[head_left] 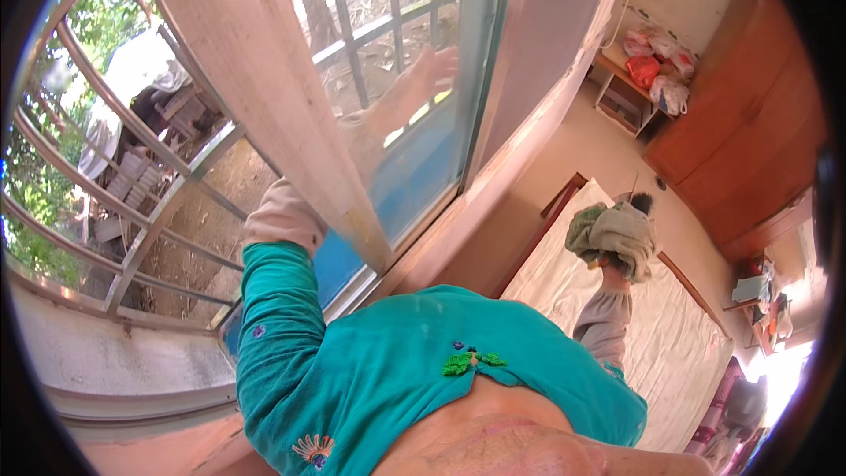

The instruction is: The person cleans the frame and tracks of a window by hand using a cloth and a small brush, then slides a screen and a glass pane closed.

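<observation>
A sliding window pane (423,158) in a worn pale frame (258,92) stands before me. My left arm, in a teal sleeve over a beige cuff, reaches behind the frame. Through the glass I see my left hand (433,71) with fingers apart and nothing visible in it; whether it touches the pane I cannot tell. Out to the right, my right hand (613,263) grips a bunched grey-green cloth (618,231), which hides most of the fingers. A dark bristly tuft (641,203) shows at the cloth's upper edge; what it belongs to is unclear.
Metal window bars (155,231) curve outward on the left, with bare ground beyond. Behind the right arm lies a bed with a pale sheet (667,350). Plastic bags (654,66) sit on a small cabinet (618,106) beside a reddish-brown wooden wardrobe (747,125).
</observation>
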Demonstrator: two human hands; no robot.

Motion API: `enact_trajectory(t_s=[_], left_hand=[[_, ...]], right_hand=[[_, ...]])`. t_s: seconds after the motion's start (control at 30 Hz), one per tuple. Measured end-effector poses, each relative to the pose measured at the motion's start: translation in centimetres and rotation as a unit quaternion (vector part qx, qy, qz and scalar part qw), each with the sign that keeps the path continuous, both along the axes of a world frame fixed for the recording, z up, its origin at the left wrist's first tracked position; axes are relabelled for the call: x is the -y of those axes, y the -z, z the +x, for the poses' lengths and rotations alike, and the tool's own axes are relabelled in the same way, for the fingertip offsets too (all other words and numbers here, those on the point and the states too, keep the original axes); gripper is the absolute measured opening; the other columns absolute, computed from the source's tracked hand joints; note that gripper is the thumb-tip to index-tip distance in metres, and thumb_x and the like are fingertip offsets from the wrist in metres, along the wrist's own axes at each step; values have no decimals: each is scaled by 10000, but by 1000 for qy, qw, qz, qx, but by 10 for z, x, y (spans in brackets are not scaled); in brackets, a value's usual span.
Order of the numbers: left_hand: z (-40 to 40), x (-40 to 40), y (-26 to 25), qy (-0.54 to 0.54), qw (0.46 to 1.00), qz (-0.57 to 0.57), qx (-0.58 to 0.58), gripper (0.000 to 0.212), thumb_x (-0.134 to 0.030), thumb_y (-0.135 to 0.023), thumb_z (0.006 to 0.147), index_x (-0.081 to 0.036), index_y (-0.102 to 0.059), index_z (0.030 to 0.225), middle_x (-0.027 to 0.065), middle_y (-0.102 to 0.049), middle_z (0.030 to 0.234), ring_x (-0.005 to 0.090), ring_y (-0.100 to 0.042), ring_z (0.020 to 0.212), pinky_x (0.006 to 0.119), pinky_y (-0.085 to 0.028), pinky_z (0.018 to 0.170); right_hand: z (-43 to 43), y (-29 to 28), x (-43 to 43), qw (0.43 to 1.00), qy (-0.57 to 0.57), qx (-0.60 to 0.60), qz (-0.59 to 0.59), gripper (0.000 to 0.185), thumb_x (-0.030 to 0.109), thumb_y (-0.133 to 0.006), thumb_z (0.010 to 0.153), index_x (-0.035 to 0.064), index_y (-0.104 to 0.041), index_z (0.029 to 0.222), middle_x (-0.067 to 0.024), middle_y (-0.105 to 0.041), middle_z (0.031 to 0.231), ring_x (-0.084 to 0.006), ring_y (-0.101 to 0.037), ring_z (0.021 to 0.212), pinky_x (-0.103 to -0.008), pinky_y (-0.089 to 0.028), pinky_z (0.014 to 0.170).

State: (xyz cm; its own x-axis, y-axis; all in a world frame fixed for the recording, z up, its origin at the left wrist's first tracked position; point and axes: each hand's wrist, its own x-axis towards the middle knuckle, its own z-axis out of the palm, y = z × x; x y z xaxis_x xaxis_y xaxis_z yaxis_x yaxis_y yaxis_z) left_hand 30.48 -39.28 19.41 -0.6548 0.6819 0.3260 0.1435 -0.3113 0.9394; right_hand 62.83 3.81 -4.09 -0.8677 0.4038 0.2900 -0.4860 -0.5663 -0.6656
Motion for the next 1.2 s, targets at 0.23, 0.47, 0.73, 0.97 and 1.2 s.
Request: enact_trajectory(t_s=[0.23,0.47,0.73,0.97,1.2], left_hand=[[1,-38,-3,-87,996,-18,-27,699,-589,-272,1031,-35,-457,1415,54,-547,1322,179,-502,1174,365,-379,1013],[36,-32,4,-206,978,-38,-13,648,-543,-294,1046,-19,-467,1387,88,-529,1315,208,-493,1199,394,-373,1035],[79,136,77,-234,967,100,-23,556,-487,-366,1046,-32,-505,1334,118,-584,1256,235,-563,1152,409,-457,979],[228,202,-2,-282,951,63,-106,835,-787,-332,885,-8,-583,1050,131,-617,884,240,-605,802,364,-499,735],[351,213,-18,-640,727,80,-234,802,-608,-522,942,-21,-304,1443,181,-576,1215,197,-587,1009,330,-504,854]], right_hand=[[42,8,-12,999,48,10,-10,454,307,-404,1043,38,-408,1408,-116,-498,1404,-222,-495,1289,-372,-410,1121],[31,2,-12,999,53,-3,-11,456,308,-400,1045,39,-403,1413,-113,-493,1408,-218,-489,1294,-368,-403,1125],[-32,-2,15,999,-17,-24,-35,458,310,-396,1046,41,-398,1417,-109,-488,1413,-213,-482,1300,-363,-394,1130],[-54,-15,29,997,-73,-12,-32,460,311,-392,1048,43,-393,1421,-106,-484,1417,-209,-476,1305,-358,-386,1134],[-71,-60,36,984,-173,-35,-12,454,313,-384,1050,46,-389,1417,-95,-483,1407,-198,-479,1293,-340,-393,1123]])
